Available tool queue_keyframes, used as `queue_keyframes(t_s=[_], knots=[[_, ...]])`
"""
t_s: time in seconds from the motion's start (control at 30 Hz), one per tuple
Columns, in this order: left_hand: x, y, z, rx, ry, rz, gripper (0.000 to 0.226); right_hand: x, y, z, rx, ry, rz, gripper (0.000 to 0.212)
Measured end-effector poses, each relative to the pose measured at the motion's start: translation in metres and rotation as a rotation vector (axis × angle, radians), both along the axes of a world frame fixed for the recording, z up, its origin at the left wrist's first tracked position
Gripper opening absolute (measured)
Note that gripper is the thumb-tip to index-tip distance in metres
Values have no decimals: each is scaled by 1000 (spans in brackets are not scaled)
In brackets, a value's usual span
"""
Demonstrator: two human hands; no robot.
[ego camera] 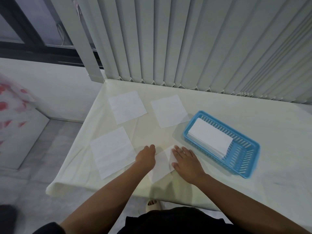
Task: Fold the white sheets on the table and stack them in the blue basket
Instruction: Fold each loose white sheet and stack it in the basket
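Three flat white sheets lie on the cream-covered table (211, 168): one far left (127, 106), one far middle (169, 110), one near left (112, 151). A fourth, partly folded white sheet (160, 164) lies near the front edge under my hands. My left hand (146, 155) rests with curled fingers on its left edge. My right hand (186, 160) presses flat with spread fingers on its right part. The blue basket (243, 159) stands to the right and holds a stack of folded white sheets (211, 137).
Grey vertical blinds (202, 48) hang along the table's far edge. The table's left edge drops to a tiled floor (25, 183). A foot in a light slipper (154, 204) shows below the front edge.
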State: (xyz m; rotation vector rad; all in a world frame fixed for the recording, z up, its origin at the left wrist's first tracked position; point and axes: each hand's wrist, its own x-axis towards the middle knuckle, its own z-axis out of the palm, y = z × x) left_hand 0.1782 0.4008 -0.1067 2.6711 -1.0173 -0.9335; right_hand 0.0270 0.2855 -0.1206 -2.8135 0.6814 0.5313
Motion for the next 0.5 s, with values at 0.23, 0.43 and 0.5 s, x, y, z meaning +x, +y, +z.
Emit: queue_keyframes(t_s=[0.23,0.43,0.5], knots=[[6,-2,5,71,20,24,30,2,-1,4,36,-12,-28,58],[3,3,3,-1,-48,39,23,1,-1,5,39,-21,-38,57],[2,3,5,-47,-51,72,19,0,2,6,37,-81,-67,56]])
